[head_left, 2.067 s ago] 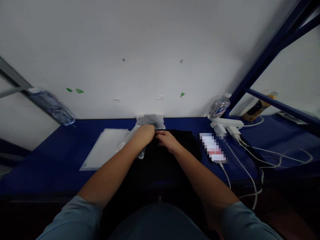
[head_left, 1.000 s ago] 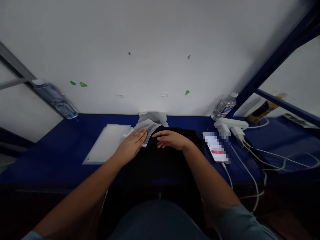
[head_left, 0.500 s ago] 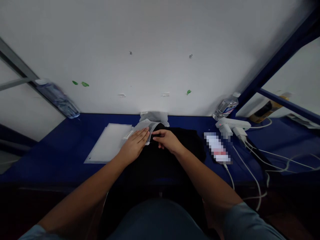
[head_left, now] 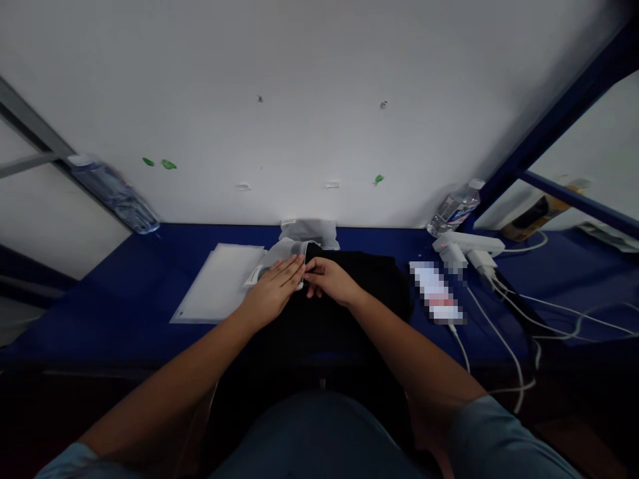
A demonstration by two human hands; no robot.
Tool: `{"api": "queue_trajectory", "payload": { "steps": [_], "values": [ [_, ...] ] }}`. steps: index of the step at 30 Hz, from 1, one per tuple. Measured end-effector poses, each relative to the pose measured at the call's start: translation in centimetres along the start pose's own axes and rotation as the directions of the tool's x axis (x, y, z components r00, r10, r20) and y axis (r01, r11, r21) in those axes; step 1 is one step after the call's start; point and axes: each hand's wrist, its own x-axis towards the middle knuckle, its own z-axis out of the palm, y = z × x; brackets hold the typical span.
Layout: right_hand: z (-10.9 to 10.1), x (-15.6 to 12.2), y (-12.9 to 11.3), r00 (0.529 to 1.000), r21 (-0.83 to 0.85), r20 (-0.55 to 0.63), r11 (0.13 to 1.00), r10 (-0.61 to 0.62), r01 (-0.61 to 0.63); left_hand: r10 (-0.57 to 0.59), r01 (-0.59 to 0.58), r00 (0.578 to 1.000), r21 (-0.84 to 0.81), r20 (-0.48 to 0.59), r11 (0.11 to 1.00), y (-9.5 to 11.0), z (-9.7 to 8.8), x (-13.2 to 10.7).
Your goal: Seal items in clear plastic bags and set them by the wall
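My left hand lies flat with its fingers stretched out across a frosted plastic zip bag. The bag rests at the middle of the blue table, its open-looking edge facing right. At that edge my right hand has thumb and forefinger pinched on the bag's rim; the exact grip is partly hidden by the fingers. Dark black cloth lies beneath and to the right of both hands. Another frosted bag sits behind, against the wall.
Flat frosted bags lie to the left on the blue table. A large water bottle stands at far left, a smaller bottle at back right. A phone charges near a power strip with trailing white cables.
My right fingers have come left onto the bag's edge, closing the gap to my left hand. The bag's edge, curved up before, now lies flatter. The view has shifted slightly.
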Motion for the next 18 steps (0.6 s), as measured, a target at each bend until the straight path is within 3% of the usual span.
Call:
{"api": "queue_trajectory", "payload": {
  "steps": [5, 8, 11, 14, 16, 18],
  "values": [
    [-1.1, -0.5, -1.5, 0.990, 0.062, 0.024, 0.988, 0.139, -0.140, 0.025, -0.025, 1.000, -0.025, 0.018, 0.999, 0.0, -0.1, -0.3],
    [-1.8, -0.4, -1.9, 0.968, 0.025, -0.143, 0.979, 0.206, -0.204, 0.083, -0.082, 0.996, -0.031, 0.044, 0.996, 0.1, -0.4, -0.6],
    [-2.3, 0.0, -1.8, 0.927, -0.012, -0.324, 0.979, 0.189, -0.203, 0.126, -0.121, 0.989, -0.065, 0.075, 0.991, 0.3, -1.2, -0.4],
    [-2.3, 0.2, -1.4, 0.917, -0.044, -0.373, 0.984, 0.143, -0.172, -0.071, 0.076, 0.996, -0.091, 0.056, 0.993, 0.6, -2.1, 1.9],
    [-2.3, 0.4, -1.1, 0.912, -0.036, -0.390, 0.988, 0.126, -0.152, -0.300, 0.302, 0.953, -0.056, 0.046, 0.952, 0.9, -2.4, 4.8],
    [-2.3, 0.5, -0.9, 0.912, -0.015, -0.394, 0.991, 0.117, -0.133, -0.443, 0.440, 0.889, 0.050, 0.120, 0.897, 1.0, -2.3, 8.1]
  ]
}}
